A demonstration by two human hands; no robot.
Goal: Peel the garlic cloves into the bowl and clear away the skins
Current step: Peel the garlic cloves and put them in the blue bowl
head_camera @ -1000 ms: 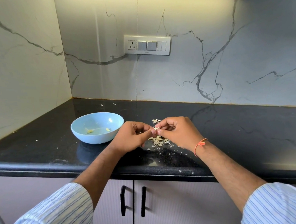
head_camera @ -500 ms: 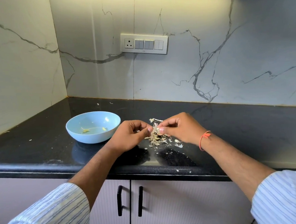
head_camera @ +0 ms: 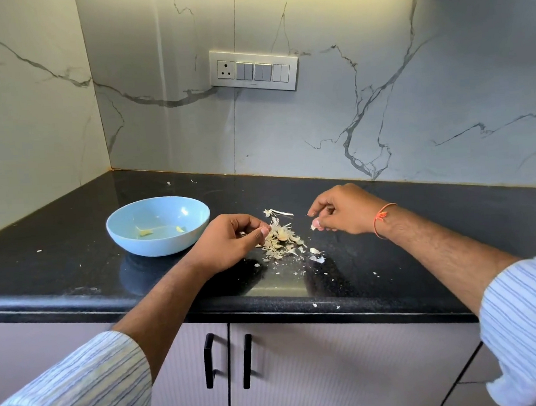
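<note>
A light blue bowl (head_camera: 155, 246) sits on the black counter (head_camera: 58, 265), with two small peeled garlic pieces (head_camera: 145, 232) inside. Right of it lies a heap of garlic skins (head_camera: 280, 240). My left hand (head_camera: 231, 242) hovers at the heap's left edge, and its thumb and forefinger pinch a pale sliver of skin (head_camera: 274, 222). To the right of the heap my right hand (head_camera: 348, 211) has curled fingers that pinch a small whitish garlic clove (head_camera: 313, 226) just above the counter.
Loose skin flakes (head_camera: 316, 258) are scattered toward the counter's front edge. A dry garlic stem (head_camera: 277, 213) lies behind the heap. Marble walls close the back and left, with a switch plate (head_camera: 253, 70) on the back wall. Cabinet doors with black handles (head_camera: 209, 360) are below.
My hands were joined over the heap, working one clove. They have pulled apart: the right moved right with the clove, and the left stayed by the heap with a bit of skin.
</note>
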